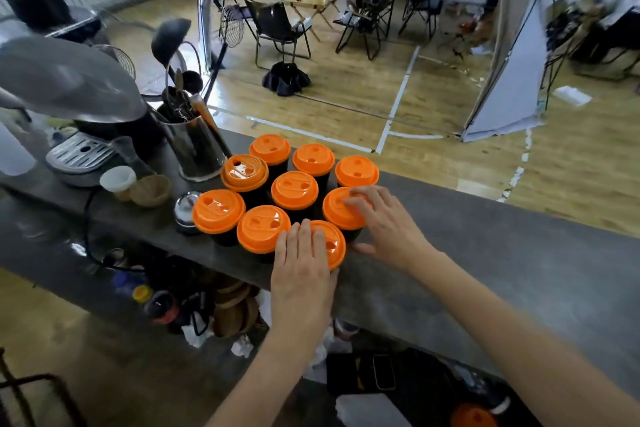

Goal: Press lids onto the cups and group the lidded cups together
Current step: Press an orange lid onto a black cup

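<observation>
Several black cups with orange lids stand packed together on the grey counter point(485, 253). My left hand point(301, 267) lies flat, palm down, on the lid of the nearest cup point(334, 243) at the counter's front edge. My right hand point(384, 222) rests with spread fingers over the lid of the cup point(337, 210) just behind and to the right, thumb low beside that cup. The cup at the far left of the group point(244, 172) has its lid sitting slightly askew. The other lidded cups, such as one in the middle point(294, 189), stand untouched.
Left of the cups are a small metal bell point(185, 211), a brown bowl point(150, 189), a white cup point(117, 180), a metal utensil holder point(194, 149) and a coffee machine point(79, 152). Below the counter sit bottles, bowls and a phone point(382, 371). People sit on chairs beyond.
</observation>
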{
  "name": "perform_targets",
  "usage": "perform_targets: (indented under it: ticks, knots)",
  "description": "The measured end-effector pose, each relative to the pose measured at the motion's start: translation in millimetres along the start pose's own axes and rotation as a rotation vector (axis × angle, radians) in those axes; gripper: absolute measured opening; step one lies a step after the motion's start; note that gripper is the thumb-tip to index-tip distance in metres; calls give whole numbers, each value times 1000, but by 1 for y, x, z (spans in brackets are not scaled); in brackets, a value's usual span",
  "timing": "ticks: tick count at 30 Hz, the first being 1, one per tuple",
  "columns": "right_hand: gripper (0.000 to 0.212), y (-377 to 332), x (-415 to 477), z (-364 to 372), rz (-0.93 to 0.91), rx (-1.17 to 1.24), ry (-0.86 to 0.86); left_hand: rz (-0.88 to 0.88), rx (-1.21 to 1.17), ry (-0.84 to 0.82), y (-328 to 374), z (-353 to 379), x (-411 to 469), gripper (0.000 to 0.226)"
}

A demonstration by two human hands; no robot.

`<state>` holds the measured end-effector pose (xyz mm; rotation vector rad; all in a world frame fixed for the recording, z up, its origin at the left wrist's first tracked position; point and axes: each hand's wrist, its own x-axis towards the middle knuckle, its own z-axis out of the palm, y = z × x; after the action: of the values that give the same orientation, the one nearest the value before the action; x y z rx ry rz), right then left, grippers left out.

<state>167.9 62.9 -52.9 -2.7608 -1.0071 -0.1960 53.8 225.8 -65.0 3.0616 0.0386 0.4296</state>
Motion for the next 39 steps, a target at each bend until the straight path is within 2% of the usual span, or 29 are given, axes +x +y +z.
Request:
perform_targets:
  ticks: [5,9,15,19,24,29,34,39]
  knots:
    - [68,-4,0,14,37,230,110,-13,14,-3,0,-4,3,80]
    - [54,-7,3,14,72,307,181,0,-13,40,0,-3,3,75]
    - [55,-1,-10,10,63,369,216,18,-189,70,1,-1,-6,75]
    - [51,19,-57,3,170,427,289,82,-328,89,17,1,-16,77]
    - [51,80,-141,-16,416,357,458,226,-459,99,71,18,3,70]
    - [52,130,-218,-40,620,263,597,397,-556,68,161,37,31,67]
    - [57,163,-270,-49,720,174,654,500,-638,61,244,56,59,67]
    - [58,174,-287,-49,677,192,648,469,-633,128,268,67,63,65]
